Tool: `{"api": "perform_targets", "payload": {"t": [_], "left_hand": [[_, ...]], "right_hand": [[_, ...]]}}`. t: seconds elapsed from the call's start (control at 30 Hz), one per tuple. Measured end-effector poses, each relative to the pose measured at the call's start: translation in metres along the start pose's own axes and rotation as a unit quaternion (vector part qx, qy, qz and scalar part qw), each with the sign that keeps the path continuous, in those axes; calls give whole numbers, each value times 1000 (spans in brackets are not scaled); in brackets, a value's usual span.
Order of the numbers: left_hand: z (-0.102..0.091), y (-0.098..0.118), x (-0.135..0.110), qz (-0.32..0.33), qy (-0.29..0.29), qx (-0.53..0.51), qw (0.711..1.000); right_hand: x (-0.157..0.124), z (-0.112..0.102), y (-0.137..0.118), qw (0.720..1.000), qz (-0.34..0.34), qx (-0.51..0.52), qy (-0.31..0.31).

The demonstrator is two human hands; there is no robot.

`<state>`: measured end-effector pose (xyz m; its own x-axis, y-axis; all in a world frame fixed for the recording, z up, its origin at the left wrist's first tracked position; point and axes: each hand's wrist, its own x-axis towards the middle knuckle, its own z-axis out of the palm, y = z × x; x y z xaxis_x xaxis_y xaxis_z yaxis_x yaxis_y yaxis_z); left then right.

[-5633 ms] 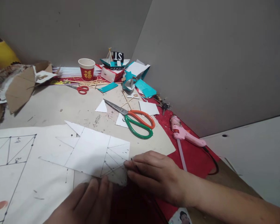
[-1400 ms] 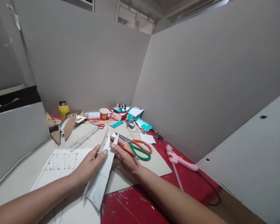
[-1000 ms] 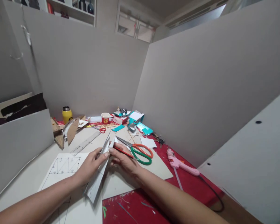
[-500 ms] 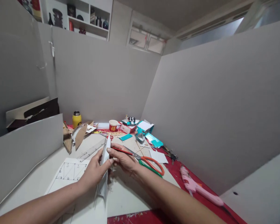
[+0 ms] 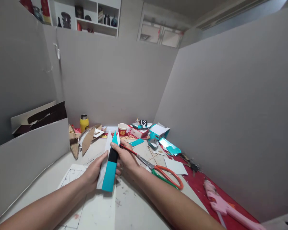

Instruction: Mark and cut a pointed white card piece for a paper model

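Note:
Between my two hands is a folded piece of card, white on the left face and teal with a black band on the right, ending in pointed tips at the top. My left hand grips its white left side. My right hand holds the right side, thumb on the black band and fingers behind, partly hidden. Just right of that hand lie scissors with orange and green handles, a thin red length running from them towards my fingers. Under my left forearm is a white sheet with a drawn line pattern.
A pink glue gun lies on the red cloth at right. Behind my hands stand a red paper cup and a yellow bottle. Cut cardboard, teal scraps and thin sticks are scattered about. Grey panels enclose the table.
The folded card has been turned from nearly edge-on, so its teal and black face now shows. My hands have shifted their hold on it. The view has swung slightly left.

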<state>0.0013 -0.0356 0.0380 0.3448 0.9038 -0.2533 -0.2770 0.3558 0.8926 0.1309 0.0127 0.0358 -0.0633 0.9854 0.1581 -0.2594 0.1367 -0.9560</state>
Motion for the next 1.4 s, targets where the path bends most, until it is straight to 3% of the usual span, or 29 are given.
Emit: {"api": "perform_targets", "payload": {"t": [0.23,0.6,0.73,0.87,1.03,1.2,1.3,1.4], "left_hand": [[-7,-8,8,25,68,16,997],[-6,-6,10,56,70,67,994],[-9,-12,12,78,75,121,987],[-12,-16,13,127,92,217,964],[-8,-15,1,187,70,362,910],[1,-16,-13,187,55,457,868],[3,-17,-16,187,52,469,862],[2,-16,-13,197,53,438,876]], "right_hand": [[-2,-20,2,999,11,19,-41],[6,-26,4,993,63,77,-58],[2,-23,5,994,70,72,-34],[-7,-16,5,995,60,73,-23],[-20,-8,7,992,74,104,-2],[-32,2,13,983,97,149,45],[-31,5,13,978,99,166,80],[-22,2,11,973,88,186,108]]}}
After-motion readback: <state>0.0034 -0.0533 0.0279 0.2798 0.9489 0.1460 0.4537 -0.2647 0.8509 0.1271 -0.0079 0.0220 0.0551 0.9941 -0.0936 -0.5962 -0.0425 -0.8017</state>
